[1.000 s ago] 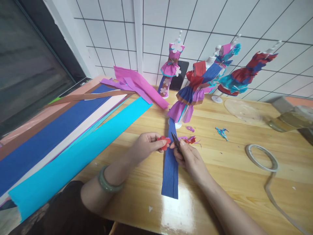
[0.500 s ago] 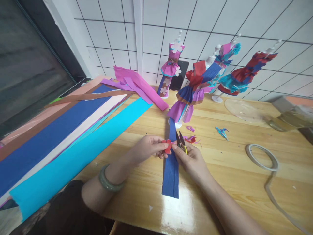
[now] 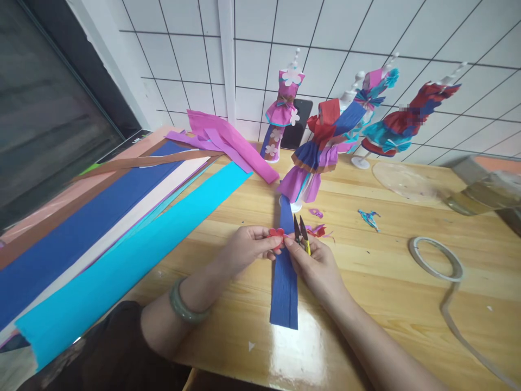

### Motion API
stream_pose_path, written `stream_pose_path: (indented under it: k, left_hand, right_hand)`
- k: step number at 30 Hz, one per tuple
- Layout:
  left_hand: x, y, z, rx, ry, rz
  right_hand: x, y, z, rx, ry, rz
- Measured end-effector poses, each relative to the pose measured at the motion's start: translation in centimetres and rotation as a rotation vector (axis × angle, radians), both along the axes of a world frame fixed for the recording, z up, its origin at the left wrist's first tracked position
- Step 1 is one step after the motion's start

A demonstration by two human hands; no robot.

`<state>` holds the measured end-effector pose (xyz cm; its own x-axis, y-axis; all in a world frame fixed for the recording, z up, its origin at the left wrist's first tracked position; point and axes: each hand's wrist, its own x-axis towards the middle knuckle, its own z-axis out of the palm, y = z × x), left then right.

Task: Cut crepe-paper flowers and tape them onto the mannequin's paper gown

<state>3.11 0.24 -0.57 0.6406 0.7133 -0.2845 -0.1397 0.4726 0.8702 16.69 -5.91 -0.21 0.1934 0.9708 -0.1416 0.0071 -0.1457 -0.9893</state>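
Observation:
My left hand point(image 3: 250, 244) pinches a small red paper flower point(image 3: 277, 233) between thumb and fingers. Close beside it, my right hand point(image 3: 311, 258) has its thumb and finger at the flower's edge, where a bit of pink shows. Small scissors with yellow handles point(image 3: 302, 233) are held in the right hand, blades pointing up and away from me. Beneath both hands lies a strip of dark blue crepe paper point(image 3: 285, 298). Just beyond stands a small dress form point(image 3: 317, 152) in red, blue and purple crepe paper.
Long crepe paper sheets, a bright blue one point(image 3: 142, 260) in front, cover the left side. Behind stand more dressed forms point(image 3: 285, 108) and a phone point(image 3: 299, 125). Paper scraps point(image 3: 321, 232) lie past my right hand. A tape roll point(image 3: 435, 258) and a jar point(image 3: 484, 198) are at right.
The red flower has tilted in my fingers and moved slightly left. Both hands stay close together, and the scissors remain in my right hand.

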Motion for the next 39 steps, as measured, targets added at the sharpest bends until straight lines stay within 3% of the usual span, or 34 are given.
stream_pose_path:
  k: [7, 14, 27, 39]
  left_hand:
    - [-0.5, 0.6, 0.8, -0.009, 0.006, 0.012]
    - [-1.2, 1.1, 1.2, 0.139, 0.048, 0.006]
    - [-1.1, 0.9, 1.7, 0.278, 0.190, -0.052]
    - [-1.2, 1.0, 1.9, 0.293, 0.154, -0.114]
  right_hand:
    - [0.6, 0.0, 0.7, -0.053, 0.019, 0.103]
    - [1.1, -0.4, 1.7, -0.121, -0.057, 0.287]
    - [0.8, -0.3, 1.8, -0.163, -0.115, 0.348]
    - [1.0, -0.3, 1.8, -0.170, -0.149, 0.353]
